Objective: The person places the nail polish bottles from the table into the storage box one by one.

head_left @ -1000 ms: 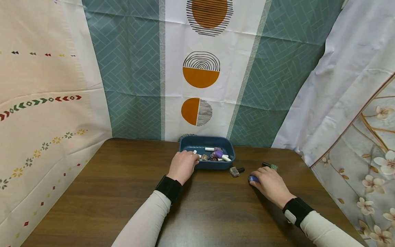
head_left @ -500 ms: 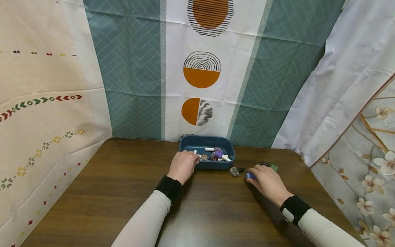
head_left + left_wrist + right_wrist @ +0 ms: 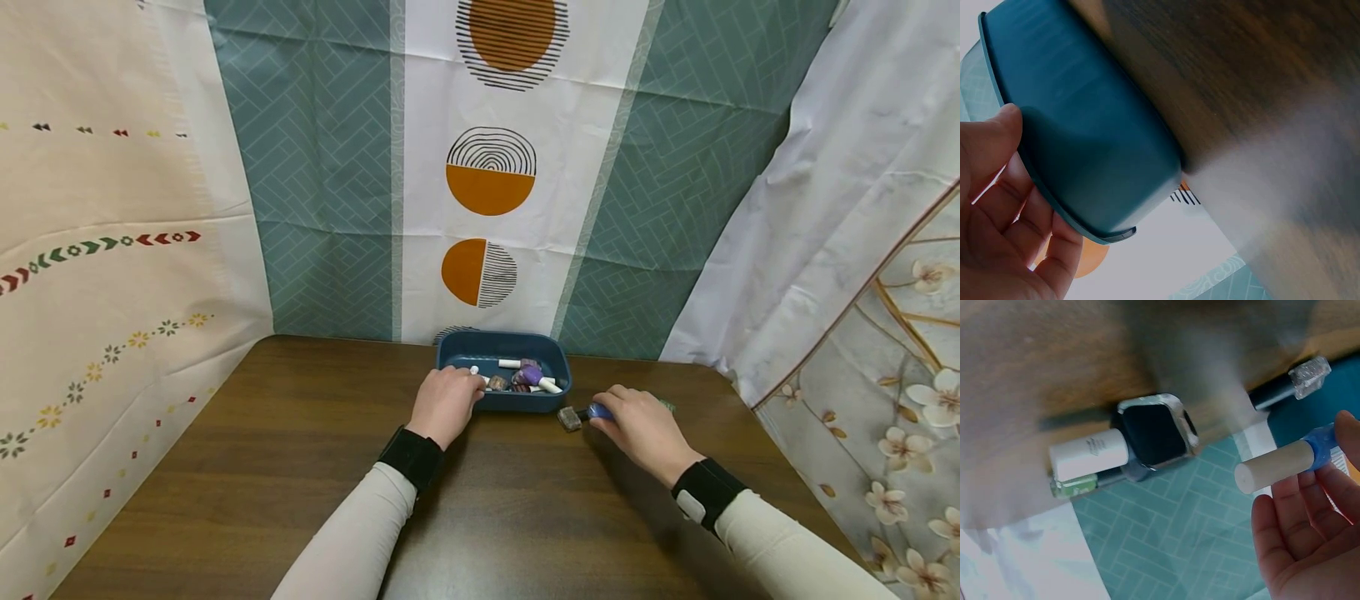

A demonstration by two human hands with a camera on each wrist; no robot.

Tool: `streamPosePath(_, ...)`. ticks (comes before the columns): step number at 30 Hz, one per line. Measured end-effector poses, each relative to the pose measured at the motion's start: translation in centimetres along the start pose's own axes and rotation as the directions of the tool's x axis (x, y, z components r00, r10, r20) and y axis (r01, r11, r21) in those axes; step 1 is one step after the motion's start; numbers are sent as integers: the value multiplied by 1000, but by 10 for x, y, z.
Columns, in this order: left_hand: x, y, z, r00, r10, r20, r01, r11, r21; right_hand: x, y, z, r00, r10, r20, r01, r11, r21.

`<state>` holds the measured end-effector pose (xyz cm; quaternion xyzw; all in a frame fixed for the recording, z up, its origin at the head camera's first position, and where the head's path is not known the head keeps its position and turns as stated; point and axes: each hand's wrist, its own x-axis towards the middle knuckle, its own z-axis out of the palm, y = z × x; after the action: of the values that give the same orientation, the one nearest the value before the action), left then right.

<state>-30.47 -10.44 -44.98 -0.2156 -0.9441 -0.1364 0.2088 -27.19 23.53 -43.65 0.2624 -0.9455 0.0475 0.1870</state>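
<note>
Inspector: State the condition of both hands.

Assessor: The left hand (image 3: 446, 400) pinches the near-left part of the rim of the blue bin (image 3: 517, 403), with the thumb on the outer wall. The right hand (image 3: 637, 425) pinches the blue bottle (image 3: 600, 411) between thumb and fingers, its white cap (image 3: 1275, 467) pointing away from the palm.

Inspector: Where is the blue bottle?

Assessor: To the right of the bin, outside it. In the head view it overlaps the black cap of the grey glitter bottle (image 3: 570, 418); the right wrist view shows the two apart. It appears raised from the table (image 3: 480, 517), though its clearance cannot be measured.

Inspector: What does sound handling require?

Assessor: In my judgement, a firm grip on the bottle's body, since a smooth bottle could turn between the fingertips. The hand should stay high enough to pass the grey glitter bottle without knocking it. Should it cross the wall, lift well above the rim and lower gently beside the purple bottle (image 3: 532, 375), not onto it. The left hand should only steady the bin.

Inspector: Other items?

Assessor: The dark bottle (image 3: 1154, 434) and the green bottle (image 3: 1075, 486) lie close together on the table. Keep the wrist clear of both.
</note>
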Motion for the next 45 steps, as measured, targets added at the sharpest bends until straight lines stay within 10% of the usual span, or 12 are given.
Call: streamPosePath(45, 0, 1, -2, 1000, 0, 20, 0, 1000, 2, 53, -44, -2, 996, -70, -51, 72, 997, 35)
